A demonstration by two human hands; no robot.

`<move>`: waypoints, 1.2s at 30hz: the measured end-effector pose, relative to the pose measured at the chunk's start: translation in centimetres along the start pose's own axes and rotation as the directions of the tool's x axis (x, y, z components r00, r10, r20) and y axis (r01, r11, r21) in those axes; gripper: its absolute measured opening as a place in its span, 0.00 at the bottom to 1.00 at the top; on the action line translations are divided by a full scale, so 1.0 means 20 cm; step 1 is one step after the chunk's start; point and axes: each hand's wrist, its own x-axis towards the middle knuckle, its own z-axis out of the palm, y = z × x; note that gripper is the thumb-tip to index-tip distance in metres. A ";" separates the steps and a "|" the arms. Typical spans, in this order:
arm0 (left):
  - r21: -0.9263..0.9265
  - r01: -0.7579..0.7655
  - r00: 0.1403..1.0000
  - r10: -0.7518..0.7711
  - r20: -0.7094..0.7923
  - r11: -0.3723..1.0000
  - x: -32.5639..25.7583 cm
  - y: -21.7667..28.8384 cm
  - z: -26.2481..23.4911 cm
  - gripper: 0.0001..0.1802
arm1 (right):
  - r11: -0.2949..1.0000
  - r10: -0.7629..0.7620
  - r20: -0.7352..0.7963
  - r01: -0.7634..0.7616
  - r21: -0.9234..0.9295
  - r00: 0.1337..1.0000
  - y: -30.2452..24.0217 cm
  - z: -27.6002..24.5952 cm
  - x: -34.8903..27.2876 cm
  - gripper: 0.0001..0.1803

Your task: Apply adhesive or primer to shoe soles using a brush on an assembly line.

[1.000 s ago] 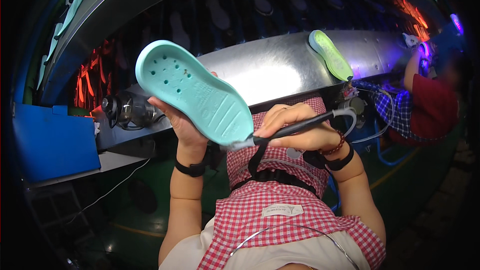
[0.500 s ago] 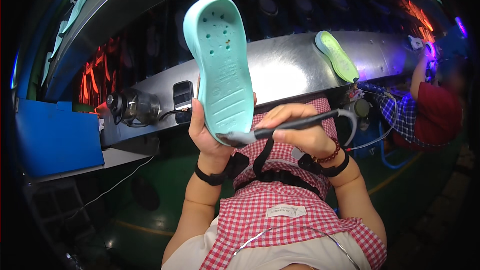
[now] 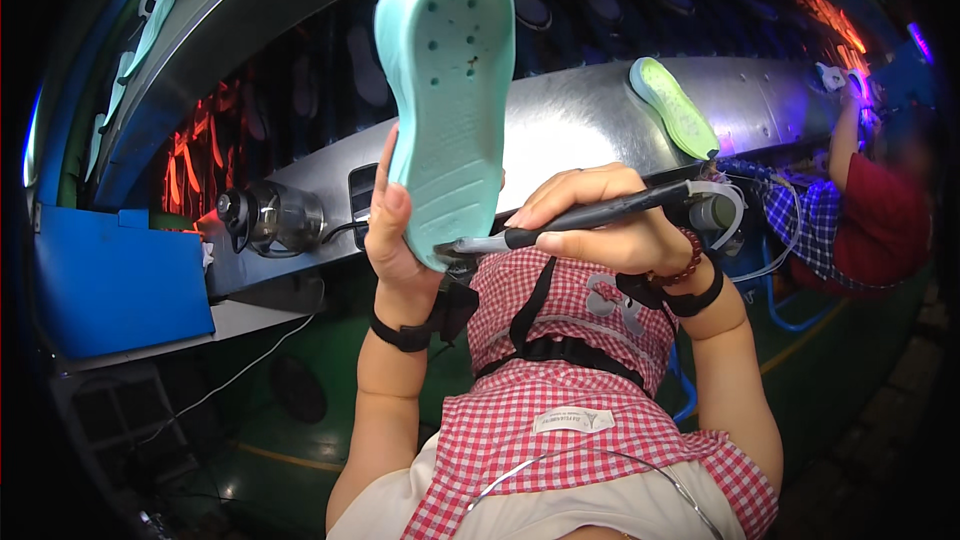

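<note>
In the left grip, the turquoise sole (higher than before), black brush in the right grip.

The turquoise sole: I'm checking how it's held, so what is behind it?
Behind the turquoise sole, part of the left hand shows at its edge, and the metal counter beyond. The covered parts of both cannot be seen.

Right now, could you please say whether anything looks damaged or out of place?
A small brownish speck toward the far end of the turquoise shoe sole looks odd against its plain colour; I cannot tell what it is.
</note>
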 end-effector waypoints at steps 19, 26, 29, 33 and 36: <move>0.102 0.740 0.669 -0.744 -0.010 0.664 0.04 0.07 -0.02 0.22 | 0.990 0.029 0.447 0.035 -0.134 0.894 0.00 -0.14 0.05 0.10; 0.211 0.783 0.606 -0.793 -0.052 0.585 0.03 0.10 -0.07 0.23 | 0.978 0.049 0.437 0.047 -0.205 0.898 -0.02 -0.21 0.03 0.11; 0.252 0.775 0.613 -0.786 -0.078 0.579 0.04 0.12 -0.06 0.24 | 0.947 0.021 0.505 0.144 -0.286 0.863 0.02 -0.22 0.00 0.12; 0.271 0.758 0.636 -0.764 -0.106 0.594 0.01 0.14 -0.09 0.26 | 0.959 0.036 0.397 0.079 -0.271 0.917 -0.03 -0.25 0.01 0.13; 0.307 0.726 0.669 -0.736 -0.105 0.616 0.00 0.14 -0.12 0.27 | 0.929 0.103 0.348 0.035 -0.368 0.932 0.06 -0.26 -0.04 0.13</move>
